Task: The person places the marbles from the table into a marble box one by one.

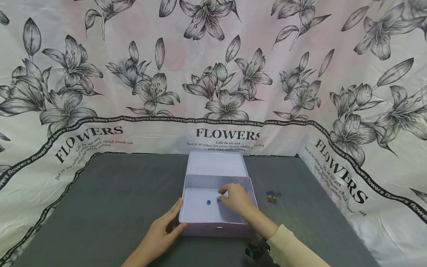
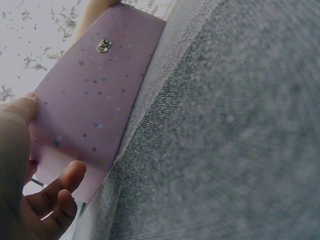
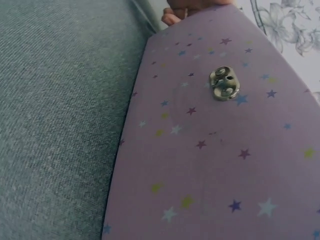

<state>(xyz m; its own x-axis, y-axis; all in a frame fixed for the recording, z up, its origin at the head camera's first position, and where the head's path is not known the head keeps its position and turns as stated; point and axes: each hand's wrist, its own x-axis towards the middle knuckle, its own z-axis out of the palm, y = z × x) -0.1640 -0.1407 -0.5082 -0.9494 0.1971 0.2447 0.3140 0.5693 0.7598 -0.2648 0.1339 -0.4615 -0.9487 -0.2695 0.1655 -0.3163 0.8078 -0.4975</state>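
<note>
An uncovered lilac box [image 1: 200, 230] with small stars and a metal clasp [image 3: 224, 84] stands on the grey table. My left hand [image 1: 160, 231] rests against its left side, fingertips along the wall and thumb at the front corner. The other fingers [image 2: 73, 172] bend loosely off the box in the left wrist view. Inside the box is my right hand [image 1: 235, 198], thumb and forefinger slightly apart over the white floor. A small blue bead [image 1: 218, 200] lies right at its thumb tip. Another blue bead [image 1: 208, 202] sits just to the left.
Several coloured beads [image 1: 273, 196] lie in a cluster on the table, right of the box. The raised lid [image 1: 217, 163] leans back towards the flowered cloth [image 1: 160, 137]. A dark strapped device [image 1: 257, 250] is at the right wrist, near the box's front right corner.
</note>
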